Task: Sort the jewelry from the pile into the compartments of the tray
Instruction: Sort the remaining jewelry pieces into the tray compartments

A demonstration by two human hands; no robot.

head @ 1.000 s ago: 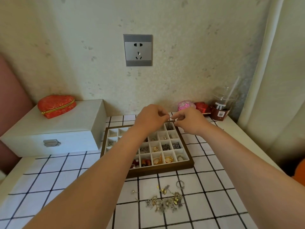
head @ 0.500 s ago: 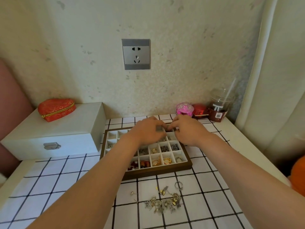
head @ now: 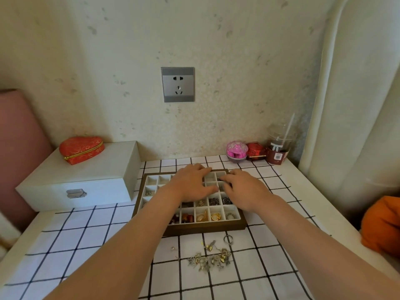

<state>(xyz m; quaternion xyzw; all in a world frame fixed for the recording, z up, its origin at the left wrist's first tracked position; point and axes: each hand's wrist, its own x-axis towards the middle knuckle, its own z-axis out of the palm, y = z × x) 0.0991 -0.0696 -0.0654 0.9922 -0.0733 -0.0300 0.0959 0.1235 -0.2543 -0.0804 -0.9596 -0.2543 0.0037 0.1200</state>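
- Head view: left hand (head: 190,185) lies over the far compartments of the tray (head: 205,229), grip apart, fingers pretty much straight.
- Right hand (head: 244,190) is just beside it, fingers curled at the far-right cells. Can't tell if that grip pinches anything.
- Tray's near rows hold gold rings and beads.
- Jewelry pile (head: 208,259) sits on the surface (head: 86,234), just in front of the tray.

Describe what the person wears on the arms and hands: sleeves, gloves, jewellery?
The left forearm and right forearm are bare down to the frame's lower edge; no sleeves show. The left hand and right hand wear no gloves, and no watch or bracelet shows at either wrist. Rings cannot be ruled out.
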